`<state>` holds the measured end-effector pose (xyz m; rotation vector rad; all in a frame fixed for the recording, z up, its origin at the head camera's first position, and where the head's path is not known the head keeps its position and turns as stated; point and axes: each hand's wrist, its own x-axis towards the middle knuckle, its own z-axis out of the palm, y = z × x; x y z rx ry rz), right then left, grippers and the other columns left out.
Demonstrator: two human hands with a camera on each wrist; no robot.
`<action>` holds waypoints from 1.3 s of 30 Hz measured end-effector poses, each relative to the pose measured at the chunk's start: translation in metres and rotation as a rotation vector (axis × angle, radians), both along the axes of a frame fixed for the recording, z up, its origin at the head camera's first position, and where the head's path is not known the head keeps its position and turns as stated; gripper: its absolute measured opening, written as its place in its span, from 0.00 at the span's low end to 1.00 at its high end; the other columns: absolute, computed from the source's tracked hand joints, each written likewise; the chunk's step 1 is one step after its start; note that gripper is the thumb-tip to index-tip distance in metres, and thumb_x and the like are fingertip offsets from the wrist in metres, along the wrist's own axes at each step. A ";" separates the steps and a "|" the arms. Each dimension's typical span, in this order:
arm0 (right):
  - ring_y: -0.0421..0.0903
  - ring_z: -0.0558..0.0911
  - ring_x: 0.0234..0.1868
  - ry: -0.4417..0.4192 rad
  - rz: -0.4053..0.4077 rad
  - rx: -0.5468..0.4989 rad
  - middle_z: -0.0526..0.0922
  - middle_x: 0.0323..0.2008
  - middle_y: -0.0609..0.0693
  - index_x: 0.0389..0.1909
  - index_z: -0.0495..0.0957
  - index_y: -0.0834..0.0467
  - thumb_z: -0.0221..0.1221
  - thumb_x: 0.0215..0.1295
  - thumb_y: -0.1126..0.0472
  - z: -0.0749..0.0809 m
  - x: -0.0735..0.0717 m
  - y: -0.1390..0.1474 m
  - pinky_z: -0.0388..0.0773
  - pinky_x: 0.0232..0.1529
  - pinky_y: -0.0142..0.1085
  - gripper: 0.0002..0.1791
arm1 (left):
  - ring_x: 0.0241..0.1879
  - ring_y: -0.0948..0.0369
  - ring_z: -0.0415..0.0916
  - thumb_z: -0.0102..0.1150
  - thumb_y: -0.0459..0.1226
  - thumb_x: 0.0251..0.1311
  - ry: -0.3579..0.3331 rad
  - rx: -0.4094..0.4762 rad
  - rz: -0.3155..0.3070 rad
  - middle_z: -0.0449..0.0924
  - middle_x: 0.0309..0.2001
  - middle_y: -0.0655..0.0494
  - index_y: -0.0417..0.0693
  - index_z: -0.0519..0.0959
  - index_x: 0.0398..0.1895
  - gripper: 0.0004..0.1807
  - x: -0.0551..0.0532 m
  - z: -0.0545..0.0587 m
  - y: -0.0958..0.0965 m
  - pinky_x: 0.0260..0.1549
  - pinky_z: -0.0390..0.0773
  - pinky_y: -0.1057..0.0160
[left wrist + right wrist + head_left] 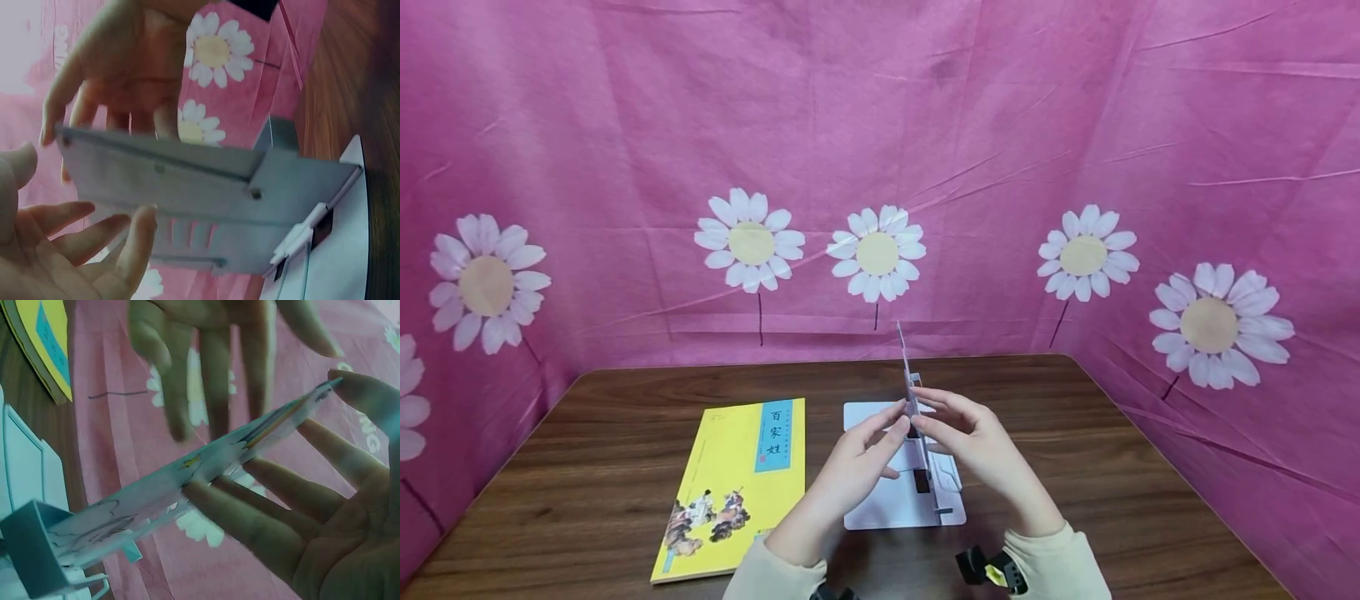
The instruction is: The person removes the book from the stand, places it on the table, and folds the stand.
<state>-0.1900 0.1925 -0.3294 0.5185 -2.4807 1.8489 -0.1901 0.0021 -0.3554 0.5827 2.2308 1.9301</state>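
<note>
A whitish book stand has its flat base on the table and its thin panel raised nearly upright, edge-on to the head view. On the panel's left side is my left hand; its fingers are extended at the panel and its thumb stands apart from it. My right hand is on the other side, with fairly straight fingers touching that face and the thumb at the panel's corner. A ledge juts from the panel's lower end. Slots and small holes show in the left wrist view.
A yellow book with a blue title strip lies on the wooden table, left of the stand. Behind the table hangs a pink cloth with white daisies. Dark straps circle both wrists.
</note>
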 end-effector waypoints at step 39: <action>0.47 0.77 0.27 -0.259 -0.268 0.469 0.83 0.31 0.51 0.39 0.86 0.64 0.65 0.63 0.62 -0.061 -0.036 0.029 0.76 0.27 0.38 0.09 | 0.16 0.63 0.57 0.58 0.38 0.65 -0.104 -0.372 0.240 0.70 0.15 0.61 0.41 0.81 0.19 0.17 -0.024 -0.004 -0.073 0.19 0.55 0.68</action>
